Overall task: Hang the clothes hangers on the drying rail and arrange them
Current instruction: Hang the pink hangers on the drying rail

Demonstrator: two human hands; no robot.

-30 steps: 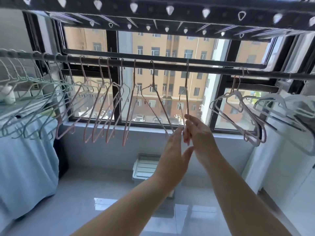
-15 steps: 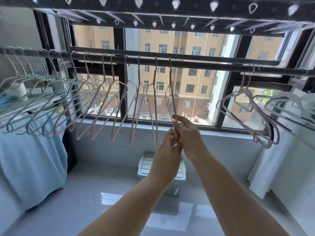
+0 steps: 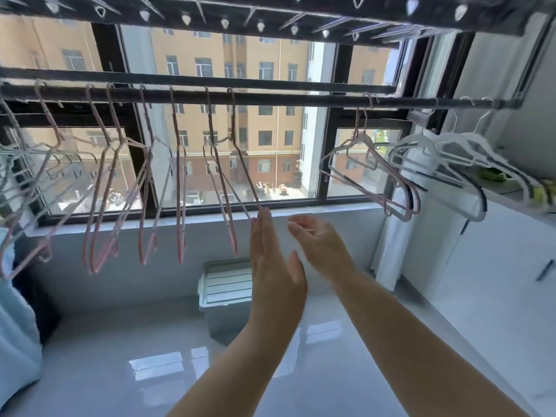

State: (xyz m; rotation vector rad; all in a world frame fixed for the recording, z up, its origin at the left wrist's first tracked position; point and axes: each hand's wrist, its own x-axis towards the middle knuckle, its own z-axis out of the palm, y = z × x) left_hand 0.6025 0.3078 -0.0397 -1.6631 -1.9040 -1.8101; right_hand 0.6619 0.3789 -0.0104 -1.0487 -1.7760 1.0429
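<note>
Head view: pink hanger (image 3: 246,173), pinched by both hands half a second earlier, let go; hung on rail (image 3: 285,101), rightmost of pink row. Left hand (image 3: 272,266) flat, fingertips at its lower tip; right hand (image 3: 320,242) loosely curled, empty. Judged placed; spacing pending.

Daylight comes through a wide black-framed window (image 3: 343,63) spanning nine to two o'clock, with a tall beige apartment block (image 3: 270,94) beyond the glass. A pale grey ledge (image 3: 186,222) runs beneath it. At six o'clock a glossy light-grey tiled floor (image 3: 120,356) mirrors the panes, and a grey lidded plastic storage box (image 3: 224,299) stands near the wall at the centre. A white cabinet (image 3: 496,281) fills four o'clock and a pale blue cloth (image 3: 15,341) hangs at eight o'clock.
</note>
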